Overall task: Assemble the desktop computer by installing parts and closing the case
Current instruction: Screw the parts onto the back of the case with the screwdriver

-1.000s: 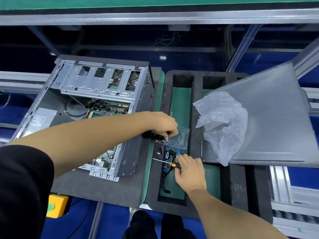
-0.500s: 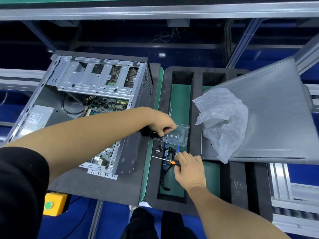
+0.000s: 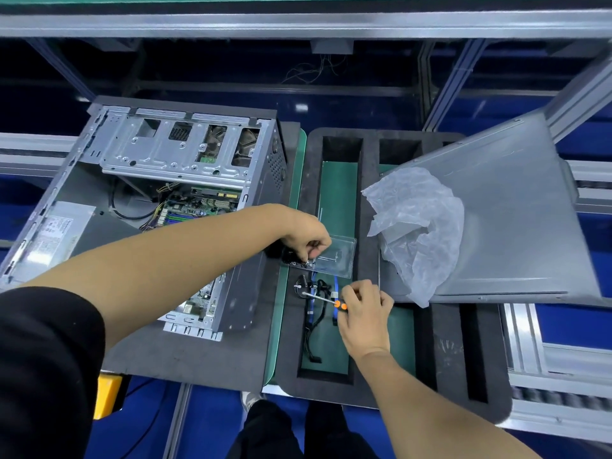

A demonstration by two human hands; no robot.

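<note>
- Fingers of the left hand curled down, pinching a small dark part beside a clear plastic tray.
- Right hand gripped a screwdriver, its tip over black cables in the foam tray.
- Open computer case lay to the left; its side panel leaned at the right under a plastic bag.
</note>
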